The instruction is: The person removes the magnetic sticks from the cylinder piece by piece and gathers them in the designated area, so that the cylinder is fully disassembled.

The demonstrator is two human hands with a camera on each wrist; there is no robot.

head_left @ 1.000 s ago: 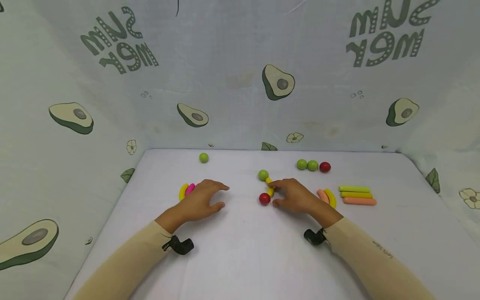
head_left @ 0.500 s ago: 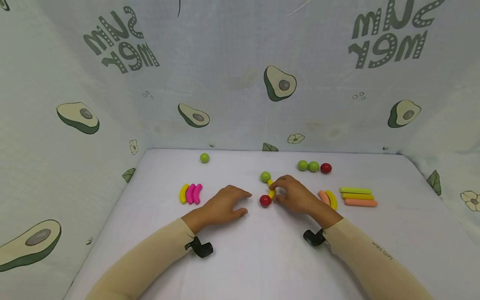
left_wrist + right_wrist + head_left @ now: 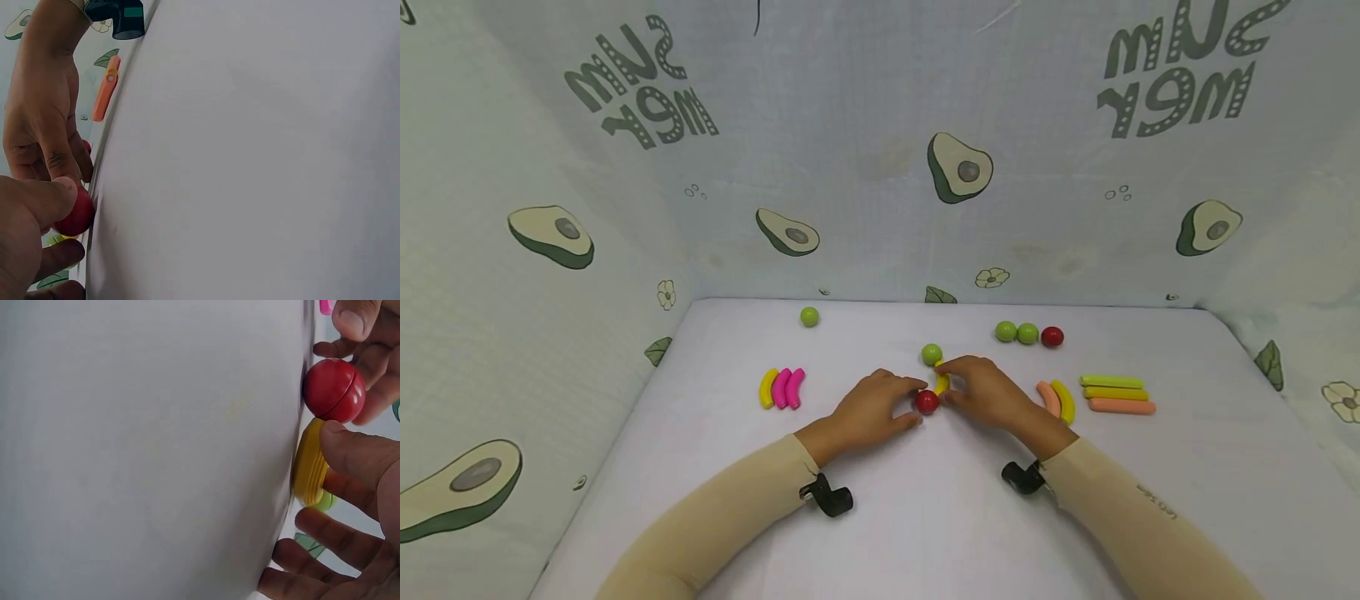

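Observation:
A yellow banana-shaped piece (image 3: 308,465) lies on the white tabletop, between a green ball (image 3: 932,355) and a shiny red ball (image 3: 332,391). My right hand (image 3: 988,392) pinches this yellow piece, with the thumb at its near end by the red ball. From the left, my left hand (image 3: 874,408) reaches around the red ball, thumb and forefinger spread on either side of it. A gap shows between the left thumb and the ball in the right wrist view. The left wrist view has the red ball (image 3: 77,215) partly hidden behind the thumb.
One yellow and two pink curved pieces (image 3: 793,388) lie at left, with a lone green ball (image 3: 809,317) behind. Two green balls (image 3: 1006,332) and a red ball (image 3: 1052,337) line the back right. Curved pieces (image 3: 1063,402) and three sticks (image 3: 1122,407) lie right.
My left hand has moved right, from beside the pink pieces to the red ball. The red ball has shifted slightly left. My right hand stays at the yellow piece.

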